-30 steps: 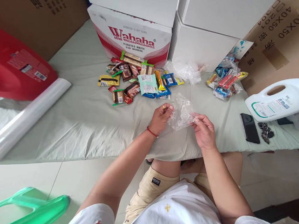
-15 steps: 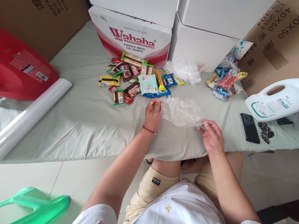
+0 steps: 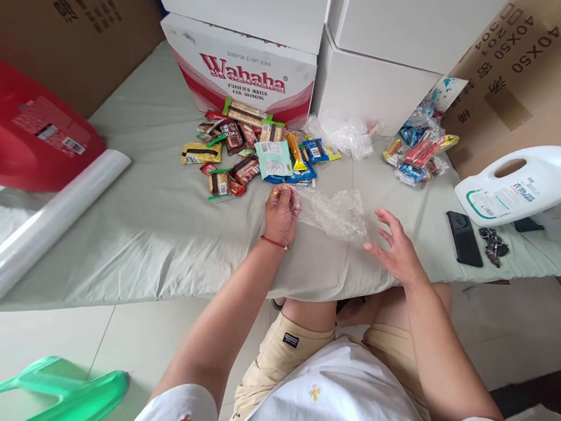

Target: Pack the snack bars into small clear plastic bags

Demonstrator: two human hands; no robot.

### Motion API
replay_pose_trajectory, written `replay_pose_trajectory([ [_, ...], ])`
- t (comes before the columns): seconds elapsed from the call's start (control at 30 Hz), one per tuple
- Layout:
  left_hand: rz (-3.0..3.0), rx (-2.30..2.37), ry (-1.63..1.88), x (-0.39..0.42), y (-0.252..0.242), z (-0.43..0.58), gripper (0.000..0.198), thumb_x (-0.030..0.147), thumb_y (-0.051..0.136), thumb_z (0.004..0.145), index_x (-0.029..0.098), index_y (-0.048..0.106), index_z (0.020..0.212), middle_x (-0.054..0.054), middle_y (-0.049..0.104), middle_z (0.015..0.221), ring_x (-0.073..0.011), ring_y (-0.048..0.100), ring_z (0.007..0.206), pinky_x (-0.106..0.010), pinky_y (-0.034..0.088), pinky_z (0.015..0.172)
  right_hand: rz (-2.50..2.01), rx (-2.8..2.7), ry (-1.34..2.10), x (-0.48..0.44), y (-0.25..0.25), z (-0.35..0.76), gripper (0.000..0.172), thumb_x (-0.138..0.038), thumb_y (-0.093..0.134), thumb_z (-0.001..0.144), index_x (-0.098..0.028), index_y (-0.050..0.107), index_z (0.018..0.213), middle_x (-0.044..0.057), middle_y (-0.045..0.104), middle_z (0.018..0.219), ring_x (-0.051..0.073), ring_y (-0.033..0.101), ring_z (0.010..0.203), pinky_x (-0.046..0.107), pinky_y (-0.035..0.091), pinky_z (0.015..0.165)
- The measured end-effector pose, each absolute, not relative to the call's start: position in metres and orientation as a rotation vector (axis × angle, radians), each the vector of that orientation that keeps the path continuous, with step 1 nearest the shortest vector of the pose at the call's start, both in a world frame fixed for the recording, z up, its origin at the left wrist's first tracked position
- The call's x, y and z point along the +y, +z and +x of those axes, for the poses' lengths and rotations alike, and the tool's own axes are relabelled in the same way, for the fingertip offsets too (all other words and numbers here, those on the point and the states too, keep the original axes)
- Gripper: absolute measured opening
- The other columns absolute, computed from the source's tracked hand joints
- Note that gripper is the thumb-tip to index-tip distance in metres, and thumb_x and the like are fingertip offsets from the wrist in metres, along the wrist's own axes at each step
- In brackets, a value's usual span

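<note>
A: What does the left hand (image 3: 279, 215) have?
B: A clear plastic bag (image 3: 339, 213). Thumb and fingers are clamped on its left end, and the rest trails rightward above the worktop (image 3: 165, 248).
A: And the right hand (image 3: 397, 252)?
B: Thumb and fingers are spread apart, just beside the bag's other end, with a gap between.
A: Where are the loose snack bars (image 3: 244, 169)?
B: Piled beyond the left hand, in front of the Wahaha water carton (image 3: 247, 74). Crumpled clear plastic (image 3: 345, 138) lies right of the pile.
A: Further right?
B: Bagged snacks (image 3: 418, 154); nearer the person, a black phone (image 3: 464, 240) and keys (image 3: 493, 246) lie near a white handled jug (image 3: 526, 187).
</note>
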State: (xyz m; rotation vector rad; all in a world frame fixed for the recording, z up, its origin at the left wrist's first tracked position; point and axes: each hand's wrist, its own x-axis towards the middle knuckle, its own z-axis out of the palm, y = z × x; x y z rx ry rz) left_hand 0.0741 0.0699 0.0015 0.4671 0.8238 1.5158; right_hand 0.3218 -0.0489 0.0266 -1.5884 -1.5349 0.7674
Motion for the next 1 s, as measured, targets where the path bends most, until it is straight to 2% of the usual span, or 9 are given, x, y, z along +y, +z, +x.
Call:
replay_pose_trajectory([
  [0.1,0.485,0.823,1.504,0.068,0.002,0.075,0.028,0.035,0.072,0.09,0.021,0.052,0.077,0.005,0.053,0.061,-0.0075,0.043,0.048,-0.019,0.033,0.045,-1.644,-1.534,0.603,-0.022,0.024,0.311,0.082,-0.065,0.067,0.085,-0.029,0.039,0.152,0.016,0.05,0.152,0.03,0.048,0.14,0.05,0.049,0.108],
  [0.23,0.518,0.791,1.48,0.067,0.003,0.075,0.03,0.037,0.072,0.09,0.021,0.051,0.078,0.005,0.052,0.06,-0.0066,0.043,0.049,-0.017,0.033,0.045,-1.848,-1.336,0.415,0.025,0.009,0.3,0.077,-0.068,0.06,0.084,-0.017,0.05,0.141,0.019,0.068,0.121,0.028,0.066,0.103,0.043,0.054,0.089],
  [0.33,0.505,0.795,1.477,0.068,0.003,0.074,0.035,0.042,0.075,0.088,0.021,0.048,0.079,0.007,0.049,0.061,-0.0053,0.039,0.047,-0.017,0.029,0.042,-1.88,-1.329,0.625,0.045,0.002,0.298,0.051,-0.064,0.065,0.079,-0.018,0.069,0.101,0.007,0.071,0.08,0.021,0.062,0.072,0.034,0.049,0.072],
  [0.43,0.47,0.817,1.497,0.071,0.002,0.073,0.036,0.045,0.074,0.088,0.022,0.048,0.08,0.009,0.041,0.057,-0.0053,0.031,0.043,-0.018,0.023,0.039,-1.76,-1.156,0.833,0.047,-0.001,0.304,0.04,-0.061,0.068,0.077,-0.021,0.063,0.07,-0.001,0.059,0.06,0.015,0.049,0.056,0.029,0.039,0.057],
  [0.57,0.429,0.852,1.531,0.073,-0.001,0.072,0.036,0.046,0.074,0.089,0.023,0.048,0.078,0.01,0.029,0.052,-0.006,0.021,0.041,-0.019,0.019,0.037,-1.739,-0.998,0.715,0.032,0.003,0.323,0.039,-0.059,0.075,0.07,-0.022,0.065,0.08,-0.002,0.061,0.068,0.014,0.047,0.059,0.028,0.038,0.055],
  [0.7,0.491,0.867,1.503,0.071,-0.002,0.072,0.036,0.051,0.072,0.089,0.023,0.051,0.081,0.01,0.029,0.054,-0.0054,0.02,0.041,-0.018,0.02,0.037,-1.675,-1.27,0.395,0.007,0.014,0.32,0.033,-0.055,0.063,0.088,-0.024,0.07,0.094,0.005,0.068,0.093,0.019,0.058,0.083,0.032,0.048,0.075],
  [0.8,0.522,0.873,1.488,0.07,-0.002,0.073,0.035,0.051,0.07,0.09,0.023,0.051,0.082,0.01,0.03,0.055,-0.0053,0.022,0.041,-0.017,0.021,0.037,-1.613,-1.543,0.47,-0.007,0.016,0.3,0.035,-0.053,0.071,0.084,-0.027,0.073,0.108,0.009,0.066,0.113,0.024,0.057,0.102,0.036,0.049,0.083],
  [0.87,0.548,0.869,1.507,0.068,-0.003,0.074,0.035,0.051,0.071,0.089,0.023,0.051,0.083,0.01,0.03,0.055,-0.0058,0.022,0.041,-0.018,0.021,0.037,-1.645,-1.622,0.526,-0.009,0.011,0.289,0.032,-0.05,0.076,0.079,-0.028,0.075,0.103,0.009,0.066,0.112,0.027,0.054,0.106,0.039,0.049,0.086],
  [1.0,0.636,0.855,1.542,0.064,-0.006,0.075,0.037,0.055,0.071,0.087,0.022,0.053,0.083,0.01,0.032,0.055,-0.0068,0.024,0.043,-0.018,0.023,0.038,-1.677,-1.42,0.634,0.0,0.005,0.292,0.021,-0.045,0.068,0.083,-0.025,0.074,0.082,0.006,0.065,0.094,0.023,0.056,0.093,0.038,0.048,0.085],
])
